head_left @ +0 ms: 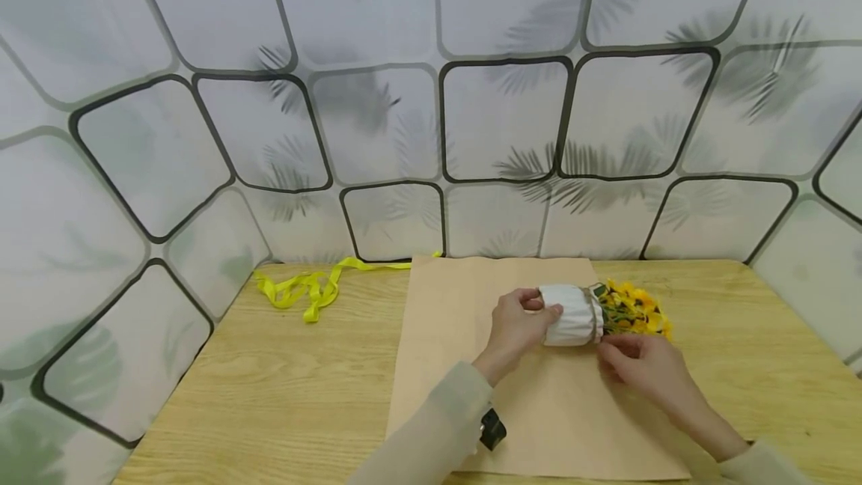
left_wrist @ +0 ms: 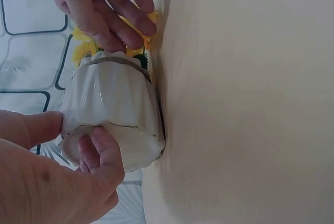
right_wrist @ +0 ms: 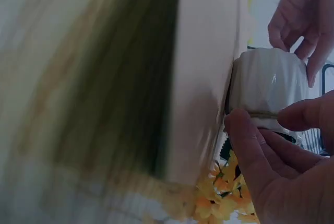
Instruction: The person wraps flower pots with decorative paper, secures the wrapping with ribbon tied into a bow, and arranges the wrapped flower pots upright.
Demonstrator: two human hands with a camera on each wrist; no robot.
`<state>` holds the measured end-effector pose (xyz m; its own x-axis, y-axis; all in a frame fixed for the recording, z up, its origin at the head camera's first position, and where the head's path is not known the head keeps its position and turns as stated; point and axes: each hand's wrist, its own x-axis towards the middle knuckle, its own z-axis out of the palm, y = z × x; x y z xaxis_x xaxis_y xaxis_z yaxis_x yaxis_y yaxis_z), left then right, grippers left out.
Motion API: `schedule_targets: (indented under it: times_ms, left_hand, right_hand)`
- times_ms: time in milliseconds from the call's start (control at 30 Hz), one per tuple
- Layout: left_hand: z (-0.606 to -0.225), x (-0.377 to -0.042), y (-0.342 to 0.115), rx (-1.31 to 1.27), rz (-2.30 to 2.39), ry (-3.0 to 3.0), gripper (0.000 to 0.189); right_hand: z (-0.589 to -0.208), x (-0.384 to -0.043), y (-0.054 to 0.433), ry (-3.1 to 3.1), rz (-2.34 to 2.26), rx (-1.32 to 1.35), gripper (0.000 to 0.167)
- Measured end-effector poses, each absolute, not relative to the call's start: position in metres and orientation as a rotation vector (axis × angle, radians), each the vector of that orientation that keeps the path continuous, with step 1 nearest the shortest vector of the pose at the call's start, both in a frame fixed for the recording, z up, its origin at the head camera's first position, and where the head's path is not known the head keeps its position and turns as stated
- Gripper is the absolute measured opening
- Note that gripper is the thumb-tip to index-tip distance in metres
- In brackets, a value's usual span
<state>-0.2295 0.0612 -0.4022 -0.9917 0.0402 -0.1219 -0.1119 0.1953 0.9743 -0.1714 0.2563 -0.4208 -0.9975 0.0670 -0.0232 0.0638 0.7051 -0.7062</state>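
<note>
- A pale wall covering [head_left: 505, 126], patterned with rounded squares and grey leaves, stands beyond both hands and bounds the table's far edge.
- The wooden table [head_left: 289, 395] spreads beneath and to either side of the hands.
- A sheet of brown paper [head_left: 444, 335] lies flat on it, under the left hand and reaching back toward the person; the right hand is over its right part.
- A yellow ribbon [head_left: 328, 294] lies crumpled far to the left of the left hand, well apart, one stretch running to the paper's far edge.
- The left hand [head_left: 515, 328] is grasping the end of the pot away from the flowers, thumb along the outside and fingers bent at the hollow end.
- The right hand [head_left: 649, 365], loosely spread and clasping nothing firmly, is at the pot's flower end, fingertips against it.
- The white pot [head_left: 569, 316] lies on its side over the paper, between the two hands.
- Yellow flowers [head_left: 636, 305] emerge from it just beyond the right hand, which hides some of them in the head view.
- A small black object [head_left: 494, 429] sits beside the left sleeve, nearer the person than the left hand.
- A thin brown cord [left_wrist: 119, 60] circles the pot close to the right fingertips.
</note>
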Motion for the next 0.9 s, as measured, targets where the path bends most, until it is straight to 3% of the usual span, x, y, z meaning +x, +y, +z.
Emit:
schedule_targets:
  times_ms: [233, 467, 767, 900]
  left_hand:
    - [-0.403, -0.230, 0.061, -0.081, 1.917, 2.312, 0.039]
    - [-0.403, -0.230, 0.061, -0.088, 1.947, 2.285, 0.039]
    - [-0.402, -0.230, 0.059, -0.048, 1.934, 2.272, 0.039]
    - [-0.402, -0.232, 0.059, -0.044, 1.941, 2.260, 0.041]
  right_hand:
    - [-0.425, -0.176, 0.254, -2.575, 0.734, 0.207, 0.003]
    - [-0.421, -0.186, 0.252, -2.286, 0.464, 0.430, 0.021]
    - [-0.415, -0.201, 0.249, -2.278, 0.417, 0.820, 0.034]
    - [-0.414, -0.207, 0.247, -2.288, 0.380, 0.939, 0.047]
